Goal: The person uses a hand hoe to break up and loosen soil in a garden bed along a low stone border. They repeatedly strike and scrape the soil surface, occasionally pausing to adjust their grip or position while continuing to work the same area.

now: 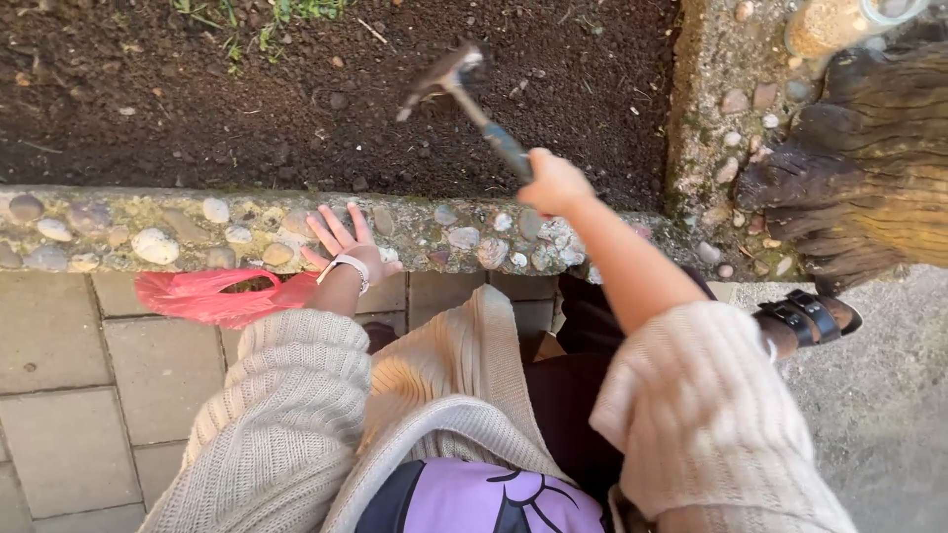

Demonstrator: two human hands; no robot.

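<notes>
While my right hand (553, 183) is closed in a fist around the blue handle of the small garden hoe (464, 89), the tool's head hangs raised and blurred over the dark soil bed (197, 109) on the far side of the kerb. My left hand (346, 242) lies flat with fingers spread on the pebbled concrete kerb (128, 232), just left of the line the hoe would follow down.

I judge the main risk to be that spread hand: if the swing drifts left or falls short, the blade could meet the fingers or strike the kerb and glance off the stones. I grip the handle near its end, so a hard hit on pebble could twist it in my fist.

The red plastic bag (212, 296) lies on the paving (69, 395) against the near face of the kerb, near my left wrist; leaning on it could let the arm slip. My loose knitted sleeves (286, 395) could also snag. To the right, a rough tree stump (859, 178) stands near my sandalled foot (810, 316).
</notes>
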